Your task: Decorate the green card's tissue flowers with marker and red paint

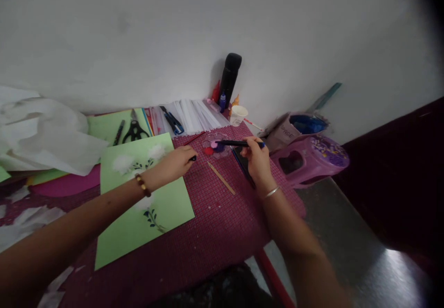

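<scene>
My right hand (257,160) grips a slim black pen (236,144) with a blue back end. The pen lies nearly level, and its tip is over a small clear palette (205,142) with pink, red and purple paint. My left hand (176,162) is closed on a small black piece that looks like a pen cap (193,158). It is at the right edge of a light green sheet (166,206) with white flowers and dark blue leaves on it. A flat wooden stick (222,178) lies between my hands. Under my right hand is a dark flat object, partly hidden.
Scissors (134,130), a box cutter (172,120) and white strips (194,116) lie along the wall. A black bottle (230,77) and a paper cup (238,115) stand behind the palette. Crumpled white paper (45,132) is at left; a pink stool (305,162) stands right.
</scene>
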The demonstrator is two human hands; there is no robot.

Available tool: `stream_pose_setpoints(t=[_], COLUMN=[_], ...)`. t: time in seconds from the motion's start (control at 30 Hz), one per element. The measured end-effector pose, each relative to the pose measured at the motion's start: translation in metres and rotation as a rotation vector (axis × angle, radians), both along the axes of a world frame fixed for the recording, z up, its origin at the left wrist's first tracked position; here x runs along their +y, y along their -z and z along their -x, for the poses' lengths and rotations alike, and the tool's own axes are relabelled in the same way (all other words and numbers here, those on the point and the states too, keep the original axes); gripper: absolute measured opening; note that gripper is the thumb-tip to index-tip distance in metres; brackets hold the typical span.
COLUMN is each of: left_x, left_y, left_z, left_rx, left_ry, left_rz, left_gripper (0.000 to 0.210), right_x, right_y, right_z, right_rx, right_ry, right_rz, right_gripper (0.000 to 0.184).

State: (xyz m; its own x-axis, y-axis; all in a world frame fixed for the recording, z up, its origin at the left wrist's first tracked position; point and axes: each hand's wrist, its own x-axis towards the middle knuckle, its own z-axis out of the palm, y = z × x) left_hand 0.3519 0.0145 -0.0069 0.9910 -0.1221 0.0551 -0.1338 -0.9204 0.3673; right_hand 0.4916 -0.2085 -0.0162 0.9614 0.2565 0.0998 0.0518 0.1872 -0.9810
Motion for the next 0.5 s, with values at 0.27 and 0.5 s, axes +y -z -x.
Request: stream_pose_setpoints(t=[0.27,0.5], left_x=[-0.003,0.011], left_y=[0.014,0.021], left_z=[-0.056,-0.100], left_rx=[-0.046,0.062], left_ry=[-0.146,-0.314], left_rz=[-0.001,-0.023], left_gripper=[0.027,0.024], right_x=[-0.030,-0.042], right_y=[0.006,0.007], right_z=[-0.007,-0.008], right_rx=[0.001,-0.036], right_ry=[-0.089,-0.150], right_rz=[0.210,0.326], right_gripper=[0.017,0.021])
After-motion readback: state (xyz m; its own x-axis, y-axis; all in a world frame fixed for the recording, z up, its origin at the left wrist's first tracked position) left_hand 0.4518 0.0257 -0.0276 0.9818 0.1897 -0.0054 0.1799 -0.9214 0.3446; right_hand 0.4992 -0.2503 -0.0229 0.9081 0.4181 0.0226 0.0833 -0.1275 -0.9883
